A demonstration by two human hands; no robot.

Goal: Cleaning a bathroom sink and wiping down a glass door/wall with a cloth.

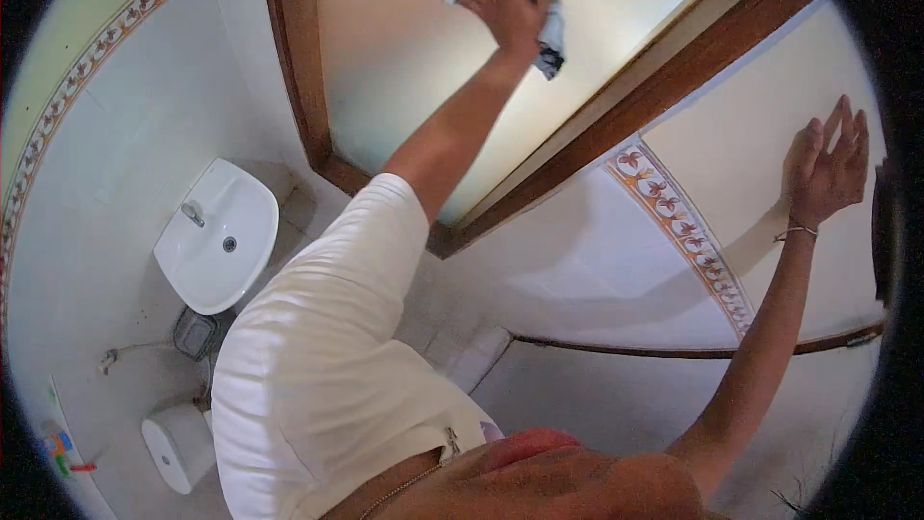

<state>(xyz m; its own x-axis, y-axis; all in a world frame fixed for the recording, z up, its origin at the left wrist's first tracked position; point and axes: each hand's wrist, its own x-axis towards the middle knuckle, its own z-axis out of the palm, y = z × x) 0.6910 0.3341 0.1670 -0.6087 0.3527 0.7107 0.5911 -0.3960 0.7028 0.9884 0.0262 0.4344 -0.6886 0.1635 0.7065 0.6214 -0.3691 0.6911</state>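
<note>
At the top of the head view, my left hand (pixel 505 11) lies with spread fingers over a folded grey and black patterned cloth (pixel 552 32), which is against a frosted glass pane (pixel 404 87) in a brown wooden frame (pixel 292 50). The cloth's edges stick out around the fingers and below the palm. Far to the right, my right hand (pixel 830 166) is raised at the cream wall tiles (pixel 693 101), fingers apart and nothing visible in it. A thin bracelet is on that wrist. Whether the whole palm touches the wall is not clear.
A white washbasin (pixel 249 260) with a metal tap (pixel 193 214) is on the left, above a dark grey bin (pixel 195 332). A white toilet cistern (pixel 170 448) stands lower left. A floral border (pixel 678 220) crosses the right wall, beside a dark-edged ledge (pixel 621 350).
</note>
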